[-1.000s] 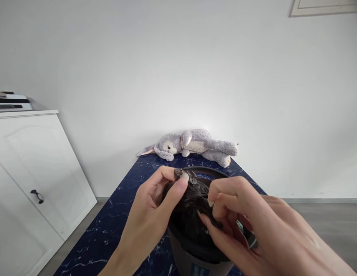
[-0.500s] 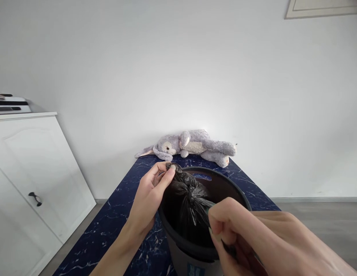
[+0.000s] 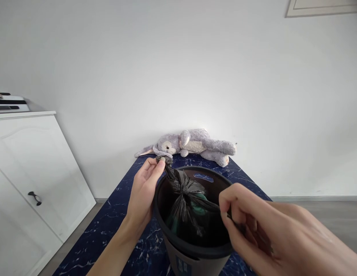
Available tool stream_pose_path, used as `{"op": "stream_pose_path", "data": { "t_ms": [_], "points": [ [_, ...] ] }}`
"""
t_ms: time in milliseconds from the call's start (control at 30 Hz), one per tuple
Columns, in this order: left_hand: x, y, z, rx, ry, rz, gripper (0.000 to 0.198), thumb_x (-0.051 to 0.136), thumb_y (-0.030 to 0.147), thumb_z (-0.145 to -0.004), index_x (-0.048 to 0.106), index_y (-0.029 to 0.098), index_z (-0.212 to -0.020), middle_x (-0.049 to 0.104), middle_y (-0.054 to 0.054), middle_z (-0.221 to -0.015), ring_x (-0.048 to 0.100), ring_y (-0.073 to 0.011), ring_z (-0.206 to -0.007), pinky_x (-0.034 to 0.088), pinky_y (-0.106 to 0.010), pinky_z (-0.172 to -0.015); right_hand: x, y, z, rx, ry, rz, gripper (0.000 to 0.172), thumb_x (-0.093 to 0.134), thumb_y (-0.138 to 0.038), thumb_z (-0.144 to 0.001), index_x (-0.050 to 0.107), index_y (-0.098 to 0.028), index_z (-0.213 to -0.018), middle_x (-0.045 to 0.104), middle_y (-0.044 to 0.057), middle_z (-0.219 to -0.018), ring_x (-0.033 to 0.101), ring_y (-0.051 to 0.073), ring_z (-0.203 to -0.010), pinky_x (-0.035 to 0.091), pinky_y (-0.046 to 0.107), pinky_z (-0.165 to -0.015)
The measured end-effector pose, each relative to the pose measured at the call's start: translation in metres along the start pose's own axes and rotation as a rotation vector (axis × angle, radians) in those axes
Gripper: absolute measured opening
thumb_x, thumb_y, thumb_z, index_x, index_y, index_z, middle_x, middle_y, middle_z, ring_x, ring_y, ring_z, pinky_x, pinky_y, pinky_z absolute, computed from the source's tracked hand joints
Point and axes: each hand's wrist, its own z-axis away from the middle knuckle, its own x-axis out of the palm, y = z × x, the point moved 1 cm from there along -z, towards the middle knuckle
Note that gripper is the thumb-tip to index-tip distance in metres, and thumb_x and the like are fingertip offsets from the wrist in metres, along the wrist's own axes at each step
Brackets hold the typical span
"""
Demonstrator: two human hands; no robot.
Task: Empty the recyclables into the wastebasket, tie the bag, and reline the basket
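A black plastic garbage bag (image 3: 184, 195) sits inside a dark trash bin (image 3: 192, 248), its top gathered into a knot near the rim. My left hand (image 3: 145, 188) pinches one twisted end of the bag above the bin's left rim. The other end runs taut into my right hand (image 3: 253, 222), whose fingers are closed on it at the bin's right side. Something green shows through the thin plastic below the knot. The bin's lower part is cut off by the frame.
The bin stands on a dark blue marble-patterned table (image 3: 112, 214). Behind it, a grey plush rabbit (image 3: 192, 143) lies on its side against the white wall. A white cabinet (image 3: 37, 161) with a black handle stands at the left.
My hands have moved apart, the left one leftward and the right one slightly rightward. The bag's ends are stretched farther, and the knot looks tighter. The bin has shifted slightly left.
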Motion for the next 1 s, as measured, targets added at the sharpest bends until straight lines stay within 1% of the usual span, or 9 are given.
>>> {"op": "stream_pose_path", "data": {
  "t_ms": [133, 233, 300, 400, 500, 633, 700, 867, 1000],
  "points": [
    [0.003, 0.011, 0.012, 0.042, -0.031, -0.048, 0.035, 0.078, 0.045, -0.094, 0.054, 0.021, -0.086, 0.055, 0.004, -0.080, 0.052, -0.0111, -0.070, 0.044, -0.022, -0.066, 0.004, 0.001, -0.007, 0.061, 0.080, 0.084, 0.008, 0.052, -0.022, -0.100, 0.053, -0.026, -0.107, 0.061, -0.005, -0.074, 0.056, 0.012, -0.046, 0.041, 0.025, -0.039],
    [0.003, 0.015, 0.017, 0.113, -0.069, -0.105, 0.028, 0.073, 0.045, -0.098, 0.059, 0.021, -0.090, 0.063, 0.001, -0.092, 0.058, -0.0135, -0.082, 0.048, -0.024, -0.073, 0.008, -0.006, -0.015, 0.051, 0.111, 0.066, 0.024, 0.054, -0.027, -0.102, 0.057, -0.027, -0.127, 0.068, 0.008, -0.117, 0.074, 0.018, -0.085, 0.059, 0.027, -0.063],
    [0.002, 0.015, 0.018, 0.153, -0.083, -0.142, 0.026, 0.072, 0.044, -0.099, 0.062, 0.022, -0.093, 0.066, -0.001, -0.100, 0.060, -0.0150, -0.088, 0.049, -0.025, -0.077, 0.010, -0.012, -0.020, 0.014, 0.093, 0.028, 0.032, 0.055, -0.030, -0.104, 0.056, -0.029, -0.136, 0.063, 0.010, -0.134, 0.073, 0.022, -0.108, 0.064, 0.030, -0.079],
    [0.000, 0.015, 0.019, 0.180, -0.086, -0.197, 0.026, 0.072, 0.046, -0.099, 0.063, 0.022, -0.094, 0.068, -0.002, -0.101, 0.063, -0.0161, -0.087, 0.051, -0.027, -0.076, 0.019, -0.017, -0.024, -0.005, 0.099, 0.038, 0.042, 0.057, -0.035, -0.104, 0.053, -0.030, -0.145, 0.061, 0.010, -0.143, 0.069, 0.026, -0.121, 0.064, 0.038, -0.091],
    [0.000, 0.017, 0.021, 0.211, -0.107, -0.233, 0.025, 0.070, 0.046, -0.100, 0.064, 0.023, -0.092, 0.070, -0.002, -0.105, 0.067, -0.0193, -0.097, 0.053, -0.029, -0.082, 0.033, -0.016, -0.028, 0.049, 0.140, 0.099, 0.045, 0.064, -0.038, -0.101, 0.058, -0.028, -0.144, 0.067, 0.010, -0.137, 0.070, 0.031, -0.116, 0.063, 0.047, -0.091],
    [0.002, 0.021, 0.024, 0.295, -0.144, -0.312, 0.025, 0.068, 0.043, -0.102, 0.063, 0.023, -0.087, 0.071, -0.003, -0.115, 0.066, -0.0226, -0.115, 0.052, -0.032, -0.099, 0.048, -0.013, -0.035, 0.109, 0.104, 0.111, 0.025, 0.065, -0.021, -0.092, 0.075, -0.027, -0.115, 0.076, 0.005, -0.113, 0.074, 0.029, -0.097, 0.062, 0.046, -0.081],
    [0.002, 0.021, 0.023, 0.300, -0.152, -0.356, 0.022, 0.066, 0.046, -0.103, 0.066, 0.025, -0.095, 0.072, -0.004, -0.120, 0.065, -0.0237, -0.120, 0.052, -0.033, -0.102, 0.050, -0.012, -0.037, 0.118, 0.092, 0.076, 0.028, 0.058, -0.013, -0.088, 0.077, -0.028, -0.103, 0.078, 0.003, -0.106, 0.075, 0.026, -0.090, 0.060, 0.043, -0.077],
    [-0.009, 0.007, 0.008, 0.167, -0.109, -0.278, 0.052, 0.039, 0.067, -0.108, 0.062, 0.028, -0.133, 0.064, -0.008, -0.146, 0.054, -0.0277, -0.143, 0.043, -0.042, -0.121, 0.046, -0.012, -0.038, 0.219, 0.177, 0.004, 0.031, 0.051, -0.014, -0.090, 0.075, -0.030, -0.100, 0.078, -0.001, -0.105, 0.073, 0.023, -0.088, 0.053, 0.037, -0.073],
    [-0.021, -0.008, -0.007, 0.000, -0.151, -0.245, 0.045, 0.052, 0.052, -0.107, 0.044, 0.034, -0.148, 0.058, -0.007, -0.154, 0.051, -0.0282, -0.148, 0.043, -0.047, -0.121, 0.036, -0.017, -0.038, 0.230, 0.309, -0.076, 0.021, 0.055, -0.017, -0.093, 0.070, -0.029, -0.099, 0.075, -0.003, -0.098, 0.070, 0.019, -0.086, 0.048, 0.030, -0.070]
  ]
}}
